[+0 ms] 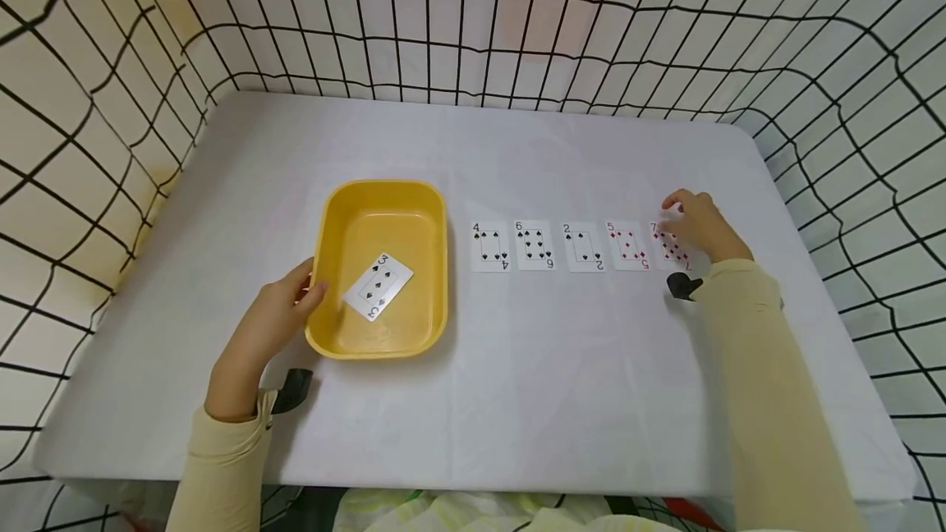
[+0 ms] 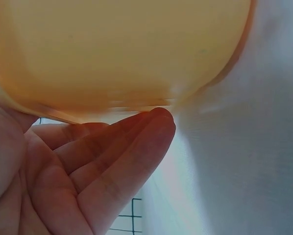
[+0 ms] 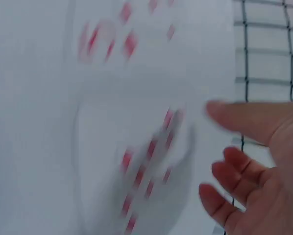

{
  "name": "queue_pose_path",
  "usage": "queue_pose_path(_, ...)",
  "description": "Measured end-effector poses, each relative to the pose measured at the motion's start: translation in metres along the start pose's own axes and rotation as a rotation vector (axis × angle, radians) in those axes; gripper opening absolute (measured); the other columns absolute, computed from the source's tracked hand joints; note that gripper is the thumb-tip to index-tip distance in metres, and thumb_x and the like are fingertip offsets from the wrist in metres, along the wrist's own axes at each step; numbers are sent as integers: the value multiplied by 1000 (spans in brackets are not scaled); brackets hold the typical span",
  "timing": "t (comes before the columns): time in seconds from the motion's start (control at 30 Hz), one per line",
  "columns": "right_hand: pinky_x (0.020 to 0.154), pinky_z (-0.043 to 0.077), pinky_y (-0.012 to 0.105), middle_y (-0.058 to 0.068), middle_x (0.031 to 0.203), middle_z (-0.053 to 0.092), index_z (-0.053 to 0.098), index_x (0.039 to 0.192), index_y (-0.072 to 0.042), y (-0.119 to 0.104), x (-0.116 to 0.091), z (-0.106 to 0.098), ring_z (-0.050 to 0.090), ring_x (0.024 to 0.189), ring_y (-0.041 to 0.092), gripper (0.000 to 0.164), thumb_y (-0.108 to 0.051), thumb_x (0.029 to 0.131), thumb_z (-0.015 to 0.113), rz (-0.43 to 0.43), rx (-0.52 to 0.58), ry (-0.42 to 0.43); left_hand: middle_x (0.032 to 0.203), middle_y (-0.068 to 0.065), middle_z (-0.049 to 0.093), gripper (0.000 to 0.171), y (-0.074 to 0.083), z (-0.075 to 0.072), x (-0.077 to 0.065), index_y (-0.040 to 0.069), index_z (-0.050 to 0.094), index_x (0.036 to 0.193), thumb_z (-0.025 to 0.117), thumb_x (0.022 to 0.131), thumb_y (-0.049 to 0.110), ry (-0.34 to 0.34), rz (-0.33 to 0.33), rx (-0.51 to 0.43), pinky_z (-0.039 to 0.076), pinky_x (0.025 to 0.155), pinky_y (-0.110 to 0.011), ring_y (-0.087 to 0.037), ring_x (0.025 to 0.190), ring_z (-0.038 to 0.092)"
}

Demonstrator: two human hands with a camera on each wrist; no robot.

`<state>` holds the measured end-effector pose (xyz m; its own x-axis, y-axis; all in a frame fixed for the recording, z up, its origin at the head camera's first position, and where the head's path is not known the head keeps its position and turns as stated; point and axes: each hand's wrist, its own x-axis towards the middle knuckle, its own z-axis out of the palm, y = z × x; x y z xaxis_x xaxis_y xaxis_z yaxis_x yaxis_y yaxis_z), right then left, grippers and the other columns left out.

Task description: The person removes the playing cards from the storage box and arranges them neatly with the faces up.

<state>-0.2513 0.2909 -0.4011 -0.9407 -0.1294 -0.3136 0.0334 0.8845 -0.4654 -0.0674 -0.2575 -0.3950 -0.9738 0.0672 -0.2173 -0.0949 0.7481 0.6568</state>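
My left hand grips the left wall of a yellow plastic tray, thumb at the rim. In the left wrist view its fingers lie against the outside of the wall. Inside the tray lies a black-suited playing card, turned at a slant. Over on the right, my right hand hovers above the seven of diamonds and partly covers it. The right wrist view shows thumb and fingers spread apart with nothing between them; the seven of diamonds is blurred there and shaded by the hand.
Between tray and right hand, a row of face-up cards holds a black four, a black six, a black two and the five of diamonds. Black wire mesh surrounds the white table at the back and sides.
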Motion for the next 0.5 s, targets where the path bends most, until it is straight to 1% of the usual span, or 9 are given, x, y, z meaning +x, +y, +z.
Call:
queue_pose_path(0.03, 83, 33, 55, 28, 118, 30, 38, 121, 1, -11, 2, 2, 34, 103, 41, 38, -19, 91, 51, -29, 11, 23, 119, -25, 50, 49, 0, 0, 0, 8, 32, 137, 42, 96, 32, 0, -3, 0, 42, 83, -51, -36, 97, 52)
queue_pose_path(0.1, 84, 35, 52, 25, 115, 38, 41, 120, 3, -39, 9, 9, 38, 103, 38, 37, -20, 92, 50, -124, 37, 51, 120, -25, 50, 50, 0, -1, 0, 8, 31, 138, 42, 96, 32, 1, -11, -7, 42, 83, -51, -36, 98, 52)
queue_pose_path(0.17, 84, 36, 47, 21, 111, 44, 44, 118, 4, -76, 13, 17, 42, 102, 34, 36, -20, 92, 52, -231, 52, 49, 120, -25, 50, 50, -1, -1, 0, 8, 31, 138, 42, 95, 33, 4, -13, -12, 42, 83, -51, -35, 97, 52)
queue_pose_path(0.23, 85, 37, 44, 18, 109, 48, 47, 116, 4, -118, 16, 26, 45, 99, 31, 35, -19, 90, 55, -342, 55, 22, 119, -25, 50, 50, -2, 0, 0, 8, 32, 138, 42, 95, 33, 11, -11, -21, 42, 83, -51, -35, 97, 52)
queue_pose_path(0.3, 85, 38, 40, 14, 109, 51, 49, 115, 2, -161, 15, 38, 46, 99, 28, 35, -19, 88, 59, -451, 51, -23, 119, -25, 51, 50, -2, 0, 0, 8, 33, 138, 42, 95, 32, 15, -13, -30, 43, 82, -50, -35, 96, 53)
queue_pose_path(0.37, 85, 39, 38, 11, 111, 51, 49, 116, -1, -203, 10, 49, 46, 100, 27, 37, -19, 86, 61, -546, 46, -85, 119, -24, 51, 49, -3, 1, 0, 8, 33, 137, 43, 95, 32, 18, -12, -34, 43, 82, -50, -35, 96, 53)
queue_pose_path(0.43, 86, 40, 36, 10, 113, 50, 49, 118, -2, -242, 4, 61, 46, 102, 26, 39, -20, 85, 63, -640, 23, -148, 119, -24, 52, 49, -3, 1, 0, 9, 34, 137, 43, 95, 32, 18, -13, -36, 44, 81, -49, -34, 96, 53)
queue_pose_path(0.5, 87, 39, 33, 8, 115, 50, 49, 119, -4, -278, -3, 73, 46, 103, 25, 42, -20, 84, 64, -714, -4, -217, 119, -24, 51, 49, -4, 2, 0, 8, 33, 137, 43, 95, 32, 17, -14, -36, 44, 81, -49, -34, 96, 53)
